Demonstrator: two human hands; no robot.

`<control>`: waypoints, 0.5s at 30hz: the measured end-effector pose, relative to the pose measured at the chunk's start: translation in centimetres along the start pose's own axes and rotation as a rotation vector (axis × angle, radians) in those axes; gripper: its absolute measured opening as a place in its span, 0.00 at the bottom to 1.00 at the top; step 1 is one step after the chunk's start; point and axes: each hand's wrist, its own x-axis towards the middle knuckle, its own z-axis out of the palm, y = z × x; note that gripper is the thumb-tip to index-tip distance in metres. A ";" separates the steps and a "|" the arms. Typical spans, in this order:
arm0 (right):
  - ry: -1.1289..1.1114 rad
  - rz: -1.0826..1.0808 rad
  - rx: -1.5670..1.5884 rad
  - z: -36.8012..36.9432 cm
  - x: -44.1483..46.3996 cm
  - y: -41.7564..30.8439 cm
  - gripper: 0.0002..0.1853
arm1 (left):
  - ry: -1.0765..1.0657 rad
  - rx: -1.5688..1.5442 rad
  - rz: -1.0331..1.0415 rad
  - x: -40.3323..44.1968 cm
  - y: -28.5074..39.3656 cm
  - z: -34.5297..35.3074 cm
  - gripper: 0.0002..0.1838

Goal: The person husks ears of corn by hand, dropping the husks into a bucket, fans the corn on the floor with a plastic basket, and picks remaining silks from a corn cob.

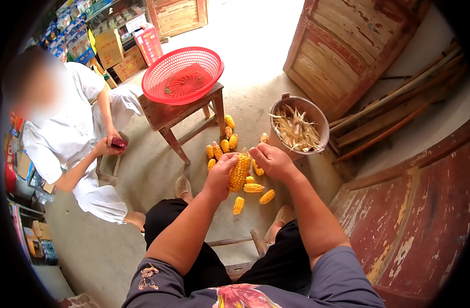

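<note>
A yellow corn cob (239,173) is upright in my left hand (219,177), whose fingers wrap round its left side. My right hand (273,161) is closed near the cob's top, thumb and fingertips pressed together; what it pinches, if anything, is too small to make out. Below and around my hands, several husked cobs (253,188) lie on the concrete floor. Just beyond my right hand stands a bucket (325,134) filled with pale dry husks (295,128).
A red plastic basket (183,74) rests on a wooden stool (165,115) ahead. At the left a seated person in white (73,123) holds a dark red object (119,143). Wooden doors (343,51) and leaning poles (399,100) stand at the right.
</note>
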 end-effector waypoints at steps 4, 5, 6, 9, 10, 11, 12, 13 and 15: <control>0.013 -0.094 -0.171 0.0 -1.1 -2.8 0.25 | 0.036 0.046 0.021 0.5 -0.8 -0.2 0.15; 0.036 -0.125 -0.189 0.1 -1.1 -3.0 0.22 | 0.020 0.051 0.016 0.4 -0.8 -0.1 0.15; 0.035 -0.125 -0.189 0.5 -1.0 -2.6 0.22 | 0.003 0.056 0.012 0.3 -0.8 -0.1 0.16; 0.147 -0.212 -0.012 1.3 -0.7 -1.7 0.17 | -0.030 0.003 -0.041 -0.2 -0.1 0.2 0.20; 0.121 -0.179 0.042 1.1 -0.7 -1.7 0.16 | -0.030 0.003 -0.041 -0.3 0.1 0.4 0.20; 0.094 -0.146 0.097 0.9 -0.7 -1.7 0.15 | -0.047 -0.024 -0.058 -0.5 0.3 0.5 0.22; 0.093 -0.146 0.097 0.8 -0.5 -1.3 0.15 | -0.063 -0.053 -0.075 -0.6 0.4 0.5 0.25; 0.109 -0.142 0.080 0.8 -0.3 -0.6 0.15 | -0.062 -0.054 -0.074 -0.5 0.3 0.3 0.25; 0.134 -0.084 0.036 0.1 -0.3 -0.4 0.15 | -0.052 0.039 -0.037 -0.1 -0.1 -0.2 0.28</control>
